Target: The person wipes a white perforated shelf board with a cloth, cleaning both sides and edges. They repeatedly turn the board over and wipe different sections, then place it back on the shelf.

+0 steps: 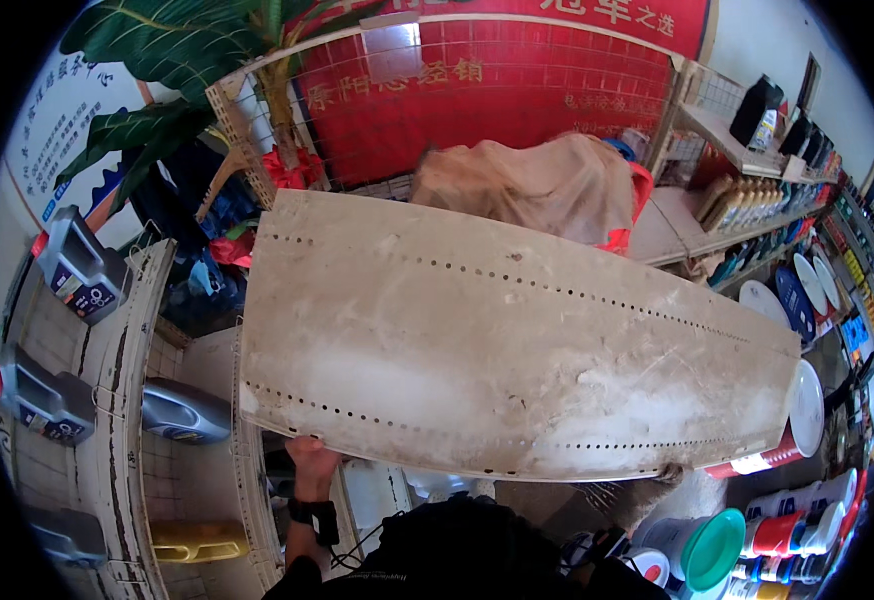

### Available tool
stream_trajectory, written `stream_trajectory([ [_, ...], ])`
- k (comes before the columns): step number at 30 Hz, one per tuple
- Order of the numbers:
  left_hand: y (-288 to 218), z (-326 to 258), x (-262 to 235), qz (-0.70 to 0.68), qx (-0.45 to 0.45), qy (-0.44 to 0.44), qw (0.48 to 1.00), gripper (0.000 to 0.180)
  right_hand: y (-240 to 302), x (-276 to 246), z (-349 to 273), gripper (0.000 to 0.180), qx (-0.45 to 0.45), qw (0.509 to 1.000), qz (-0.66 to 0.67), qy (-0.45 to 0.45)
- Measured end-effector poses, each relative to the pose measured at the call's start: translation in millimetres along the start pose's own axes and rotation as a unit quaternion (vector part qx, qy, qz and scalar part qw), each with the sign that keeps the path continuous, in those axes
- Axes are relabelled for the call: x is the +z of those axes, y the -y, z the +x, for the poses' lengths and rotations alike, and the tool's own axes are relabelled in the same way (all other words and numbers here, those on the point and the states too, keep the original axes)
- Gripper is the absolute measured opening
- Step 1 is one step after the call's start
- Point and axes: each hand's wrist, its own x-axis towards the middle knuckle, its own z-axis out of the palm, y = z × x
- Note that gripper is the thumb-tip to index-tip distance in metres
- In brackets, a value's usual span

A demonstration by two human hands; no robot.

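From the head camera, you are holding a large dirty white shelf panel (pixel 517 340) flat in front of you, its two rows of small holes running along the long edges. Your left hand (pixel 309 458) is gripping its near left edge, fingers curled under it, a black wristband (pixel 315 515) showing below. Your right hand (pixel 669 474) is barely peeking out at the near right edge, and you cannot tell how it is gripping. Grey oil jugs (pixel 82 270) are sitting on the wire rack (pixel 127 380) to your left.
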Motion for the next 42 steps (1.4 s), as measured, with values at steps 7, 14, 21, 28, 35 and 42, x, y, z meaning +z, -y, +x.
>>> stream_trajectory([
  [7,-10,-5,41,0.037,0.030,0.013,0.999,0.079,-17,-3,-13,0.046,0.017,0.999,0.008,0.036],
  [14,-5,-24,58,0.120,0.088,-0.048,0.988,0.074,-30,-4,-39,0.039,0.038,0.997,0.035,0.060],
  [21,-10,-30,75,0.116,0.095,0.085,0.985,0.076,-32,20,-69,0.031,0.113,0.964,0.236,-0.046],
  [28,19,-11,121,0.343,0.209,0.177,0.899,0.029,-74,15,-103,0.033,0.070,0.997,0.000,-0.026],
  [35,63,16,205,0.166,-0.038,0.213,0.962,0.049,-145,12,-130,0.037,0.113,0.992,0.043,-0.030],
  [42,117,30,275,0.195,-0.092,0.239,0.947,0.063,-118,-12,-153,0.034,0.114,0.983,-0.121,0.080],
])
